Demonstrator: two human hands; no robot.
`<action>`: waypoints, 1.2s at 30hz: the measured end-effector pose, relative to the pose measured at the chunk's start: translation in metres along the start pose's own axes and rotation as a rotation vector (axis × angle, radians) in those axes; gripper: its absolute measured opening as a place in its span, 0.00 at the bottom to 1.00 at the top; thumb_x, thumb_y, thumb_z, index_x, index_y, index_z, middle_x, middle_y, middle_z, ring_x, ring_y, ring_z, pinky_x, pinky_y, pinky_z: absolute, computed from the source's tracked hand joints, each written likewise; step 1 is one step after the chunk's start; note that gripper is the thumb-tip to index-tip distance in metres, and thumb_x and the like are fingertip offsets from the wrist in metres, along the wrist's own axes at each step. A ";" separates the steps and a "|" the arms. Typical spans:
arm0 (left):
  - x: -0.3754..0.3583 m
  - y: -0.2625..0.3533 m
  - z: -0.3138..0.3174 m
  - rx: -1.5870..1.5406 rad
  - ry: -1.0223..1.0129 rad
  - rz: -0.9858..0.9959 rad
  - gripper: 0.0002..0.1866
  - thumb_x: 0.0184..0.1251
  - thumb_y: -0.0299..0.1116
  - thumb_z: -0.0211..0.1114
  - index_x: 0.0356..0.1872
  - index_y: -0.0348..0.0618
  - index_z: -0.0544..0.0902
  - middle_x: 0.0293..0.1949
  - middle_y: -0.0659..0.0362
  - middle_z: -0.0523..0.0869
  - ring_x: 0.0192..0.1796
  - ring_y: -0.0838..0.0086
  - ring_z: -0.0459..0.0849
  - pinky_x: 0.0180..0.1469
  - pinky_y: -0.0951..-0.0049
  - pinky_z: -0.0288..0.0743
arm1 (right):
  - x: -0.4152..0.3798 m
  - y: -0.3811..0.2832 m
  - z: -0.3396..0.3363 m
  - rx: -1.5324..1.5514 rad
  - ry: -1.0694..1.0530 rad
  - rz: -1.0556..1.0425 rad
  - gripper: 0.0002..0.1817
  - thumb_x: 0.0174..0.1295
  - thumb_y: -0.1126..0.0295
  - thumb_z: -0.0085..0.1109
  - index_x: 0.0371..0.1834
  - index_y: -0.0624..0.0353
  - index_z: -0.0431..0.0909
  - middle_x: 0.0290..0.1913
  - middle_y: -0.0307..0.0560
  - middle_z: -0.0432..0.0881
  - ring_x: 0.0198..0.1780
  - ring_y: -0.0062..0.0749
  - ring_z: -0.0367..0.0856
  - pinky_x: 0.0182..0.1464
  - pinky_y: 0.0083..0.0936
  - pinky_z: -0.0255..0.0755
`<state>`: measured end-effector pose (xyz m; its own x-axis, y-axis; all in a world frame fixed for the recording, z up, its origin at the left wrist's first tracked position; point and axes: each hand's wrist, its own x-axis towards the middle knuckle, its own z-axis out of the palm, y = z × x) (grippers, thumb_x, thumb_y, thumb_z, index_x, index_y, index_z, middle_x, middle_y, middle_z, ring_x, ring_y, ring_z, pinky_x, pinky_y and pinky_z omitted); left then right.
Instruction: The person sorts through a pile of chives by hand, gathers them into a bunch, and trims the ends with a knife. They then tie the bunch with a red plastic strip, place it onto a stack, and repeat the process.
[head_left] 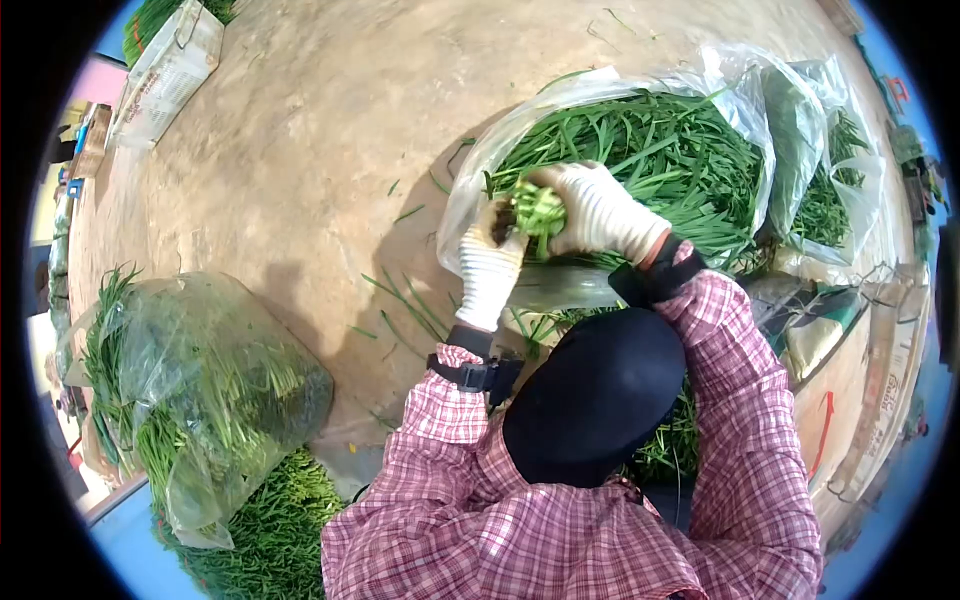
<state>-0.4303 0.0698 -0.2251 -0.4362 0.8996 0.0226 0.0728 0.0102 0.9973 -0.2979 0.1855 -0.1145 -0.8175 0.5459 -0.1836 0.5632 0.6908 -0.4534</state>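
Head view: two gloved hands gripped a bunch of green stalks over a bag of leaves

Seen from above, a person in a pink plaid shirt [560,540] held a compact bunch of green stalks [541,208] between both hands, above the near left part of a clear plastic bag [468,195] filled with long, flat, chive-like leaves [640,140]. The left hand [490,262], in a white ribbed glove with dark-stained fingertips, had its fingers drawn in against the bunch's left side. The right hand [600,212], gloved alike, curled its fingers around the other side. Black straps circled both wrists; the left strap [472,376] had a buckle.

Loose leaf blades [415,305] lay scattered on the tan floor [300,150]. At left, a second clear bag [225,385] of green stems rested beside a leafy green heap [265,530]. Another bag of greens [830,185] stood at far right. Upper left, a white plastic basket [172,85] bore reddish lettering, too small to read; faint printing along a pale crate [880,420] at the right edge was likewise illegible.
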 end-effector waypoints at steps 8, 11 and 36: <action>-0.002 -0.036 -0.022 -0.110 0.073 -0.397 0.09 0.64 0.18 0.63 0.44 0.35 0.85 0.31 0.62 0.86 0.30 0.83 0.80 0.32 0.83 0.75 | -0.006 0.024 -0.002 0.618 0.207 0.110 0.30 0.41 0.67 0.75 0.51 0.62 0.77 0.41 0.49 0.85 0.41 0.31 0.84 0.50 0.28 0.76; -0.012 0.005 -0.021 0.546 0.036 -0.137 0.29 0.55 0.39 0.75 0.56 0.34 0.78 0.53 0.48 0.79 0.51 0.64 0.77 0.55 0.59 0.71 | -0.019 0.025 -0.011 0.704 0.244 0.049 0.31 0.45 0.68 0.74 0.55 0.64 0.76 0.39 0.46 0.84 0.41 0.24 0.80 0.48 0.24 0.76; 0.019 -0.060 0.077 1.276 -0.630 0.059 0.77 0.26 0.61 0.83 0.75 0.36 0.43 0.75 0.40 0.49 0.77 0.43 0.47 0.76 0.44 0.47 | -0.194 -0.041 -0.272 0.410 0.994 -0.348 0.03 0.65 0.72 0.63 0.37 0.58 0.80 0.30 0.37 0.80 0.30 0.20 0.77 0.38 0.18 0.77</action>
<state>-0.3741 0.1200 -0.2901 0.0364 0.9500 -0.3102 0.9693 0.0420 0.2424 -0.1291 0.1801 0.1769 -0.3603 0.6156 0.7008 0.0917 0.7711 -0.6301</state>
